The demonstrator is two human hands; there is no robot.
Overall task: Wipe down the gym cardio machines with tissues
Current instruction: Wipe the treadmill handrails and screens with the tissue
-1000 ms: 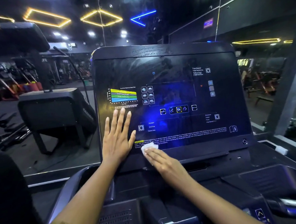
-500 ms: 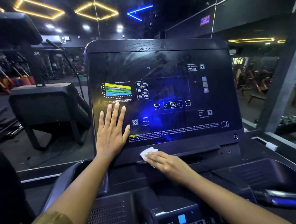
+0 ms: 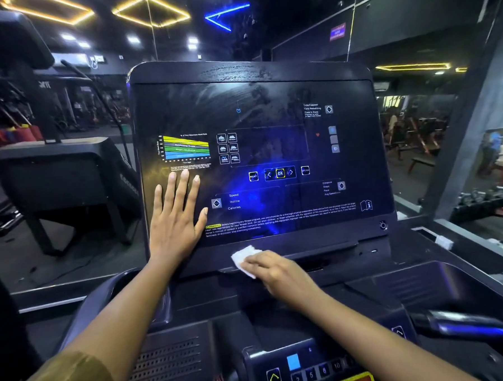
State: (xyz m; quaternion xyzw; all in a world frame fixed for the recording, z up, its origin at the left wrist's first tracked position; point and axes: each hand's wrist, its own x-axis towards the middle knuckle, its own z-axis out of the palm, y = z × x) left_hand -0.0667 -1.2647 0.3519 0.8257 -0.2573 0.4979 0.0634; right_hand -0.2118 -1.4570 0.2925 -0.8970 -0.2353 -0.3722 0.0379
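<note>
so the left hand (image 3: 175,223) was laid flat on the lower left of the treadmill's screen (image 3: 269,102), fingers (image 3: 183,191) straight and a bit spread, holding nothing, tips just under the little coloured heart rate chart (image 3: 187,148). the right hand (image 3: 281,276) was down on the dark ledge (image 3: 329,249) right below the screen. it had its fingers lightly curled over a white tissue (image 3: 243,256) and was pressing it against that ledge, with a crumpled corner of the tissue poking out past the fingertips toward the left. the screen itself looked smeary, with blue light glaring across the middle around the ok button (image 3: 280,173). closer to the camera there was a keypad (image 3: 315,372) with numbered buttons, and a handlebar (image 3: 470,327) off to the right. another dark machine (image 3: 54,177) stood beyond on the left, and yellow light strips (image 3: 150,12) glowed on the ceiling.
</note>
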